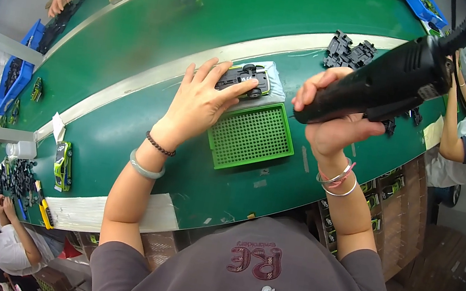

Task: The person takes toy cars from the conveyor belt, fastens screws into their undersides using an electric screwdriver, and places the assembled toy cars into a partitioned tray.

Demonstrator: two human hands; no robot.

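Note:
My left hand [199, 94] lies over an upturned toy car [260, 79], its fingers spread along the body and the thumb pressed on the black chassis. Under the car is a pale blue cloth [278, 84] on a small support. My right hand [333, 128] is wrapped round a black electric screwdriver [387, 75], whose cord runs off at the upper right. The screwdriver's lower end points toward the car and is apart from it. Just in front of me, below the car, sits a green perforated basket [252, 139] with no parts visible in it.
Black chassis parts [348, 51] lie at the far right of the green table [126, 128]. A green toy car [63, 165] stands at the left, near a yellow-handled cutter [44, 207] and a heap of black parts [20, 179]. Co-workers sit around; boxed cars [388, 188] are below the right edge.

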